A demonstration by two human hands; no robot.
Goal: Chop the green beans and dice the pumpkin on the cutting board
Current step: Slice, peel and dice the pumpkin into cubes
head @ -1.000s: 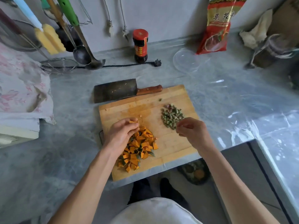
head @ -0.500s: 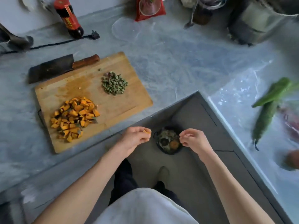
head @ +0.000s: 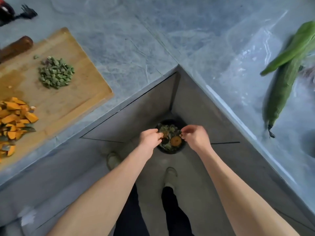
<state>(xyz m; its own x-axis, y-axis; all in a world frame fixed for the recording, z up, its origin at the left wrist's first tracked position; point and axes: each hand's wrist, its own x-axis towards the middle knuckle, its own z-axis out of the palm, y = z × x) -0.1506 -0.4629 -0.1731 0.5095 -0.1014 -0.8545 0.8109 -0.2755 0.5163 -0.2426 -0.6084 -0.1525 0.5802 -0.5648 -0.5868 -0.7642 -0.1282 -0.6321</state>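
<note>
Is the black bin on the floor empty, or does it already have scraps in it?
Not empty. The black bin holds green trimmings and an orange piece, visible between the left hand and right hand held over it.

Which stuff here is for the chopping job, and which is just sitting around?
For the job:
cutting board
chopped green beans
diced pumpkin
knife handle
left hand and right hand, over the scrap bin

Just lying about:
long green vegetables
plastic sheet
black plug

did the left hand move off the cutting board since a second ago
Yes. The left hand left the cutting board and now hangs over the floor bin, beyond the counter edge.
</note>
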